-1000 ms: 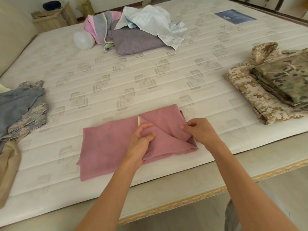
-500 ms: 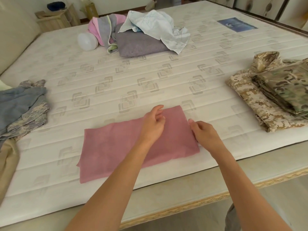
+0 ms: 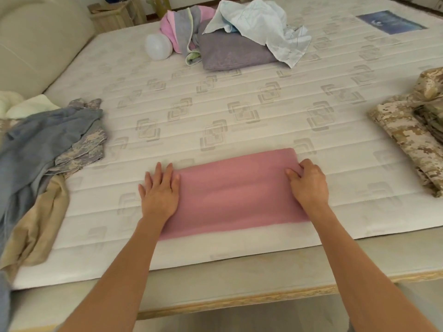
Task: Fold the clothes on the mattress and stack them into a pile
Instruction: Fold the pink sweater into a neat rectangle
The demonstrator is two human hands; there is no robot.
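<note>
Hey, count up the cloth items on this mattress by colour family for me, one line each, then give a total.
Pink or pink-striped: 2, the folded pink cloth and the pink-and-grey striped garment.
Purple-grey: 1, the folded cloth.
Pale blue: 1.
Grey-blue: 1.
Camouflage: 3.
Tan: 1.
Cream: 1.
Total: 10.

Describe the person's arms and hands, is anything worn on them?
Both forearms are bare as far as the frame shows: no sleeves, gloves or watch in view. The left hand and right hand show no rings or bracelets on the wrists or fingers. Nails look short and unpainted.
</note>
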